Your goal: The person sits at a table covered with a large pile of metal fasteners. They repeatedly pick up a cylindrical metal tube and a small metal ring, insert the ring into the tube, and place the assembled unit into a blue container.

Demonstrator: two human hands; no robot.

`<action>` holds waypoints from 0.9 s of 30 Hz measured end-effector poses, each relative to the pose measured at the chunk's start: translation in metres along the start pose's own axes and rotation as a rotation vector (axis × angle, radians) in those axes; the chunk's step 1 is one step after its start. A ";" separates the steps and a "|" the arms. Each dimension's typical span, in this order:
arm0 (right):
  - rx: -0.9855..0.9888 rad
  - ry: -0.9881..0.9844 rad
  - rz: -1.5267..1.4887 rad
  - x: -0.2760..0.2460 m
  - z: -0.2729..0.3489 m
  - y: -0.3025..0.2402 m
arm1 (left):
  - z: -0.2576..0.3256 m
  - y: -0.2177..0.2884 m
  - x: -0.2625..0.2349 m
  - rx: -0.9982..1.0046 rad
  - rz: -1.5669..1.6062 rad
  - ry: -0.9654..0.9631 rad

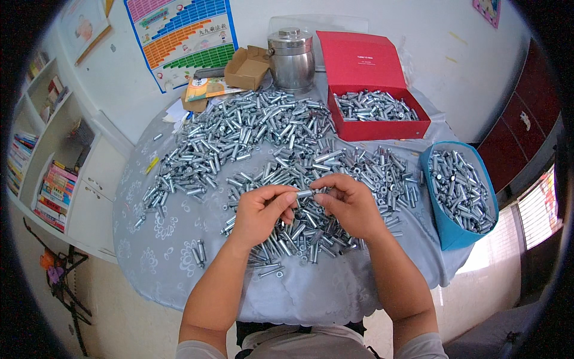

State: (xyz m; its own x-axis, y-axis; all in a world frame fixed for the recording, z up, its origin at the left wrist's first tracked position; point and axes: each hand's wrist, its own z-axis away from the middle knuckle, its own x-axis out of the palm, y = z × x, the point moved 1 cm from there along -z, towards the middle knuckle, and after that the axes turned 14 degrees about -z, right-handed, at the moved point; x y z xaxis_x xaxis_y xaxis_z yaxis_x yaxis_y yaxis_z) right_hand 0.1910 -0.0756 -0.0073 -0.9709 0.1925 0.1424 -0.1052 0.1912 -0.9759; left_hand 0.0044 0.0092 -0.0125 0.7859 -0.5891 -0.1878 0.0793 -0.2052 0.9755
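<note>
Over the near part of a large heap of shiny metal anchor bolts and sleeves [257, 122], my two hands meet at one short anchor bolt [305, 194], held level. My left hand [263, 214] pinches its left end between thumb and forefinger. The fingers of my right hand [351, 206] are closed round its right end; the very tip is hidden by them. Below my hands lie more bolts and sleeves [299, 236], with loose nuts [376, 175] to the right.
An open red box [382, 130] full of bolts stands at the back right, and a teal fabric bin [457, 230] of bolts at the right edge. Behind the heap are a steel canister [292, 60] and a cardboard box [246, 67]. A few bolts [198, 254] lie apart near left.
</note>
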 end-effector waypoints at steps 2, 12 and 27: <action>-0.010 0.010 0.015 0.000 0.000 -0.001 | -0.001 -0.001 0.000 -0.011 0.024 0.008; -0.321 -0.040 0.270 -0.001 0.000 -0.004 | -0.002 -0.001 0.001 -0.093 0.057 0.048; -0.544 -0.044 0.482 0.000 -0.003 -0.006 | -0.002 0.006 0.000 -0.207 0.077 0.084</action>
State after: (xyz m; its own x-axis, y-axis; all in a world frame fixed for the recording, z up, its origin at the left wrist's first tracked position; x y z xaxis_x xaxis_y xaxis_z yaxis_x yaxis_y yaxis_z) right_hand 0.1920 -0.0741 -0.0006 -0.8915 0.3392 -0.3004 0.4469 0.5489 -0.7064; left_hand 0.0062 0.0098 -0.0067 0.8424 -0.5275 -0.1101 0.1345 0.0079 0.9909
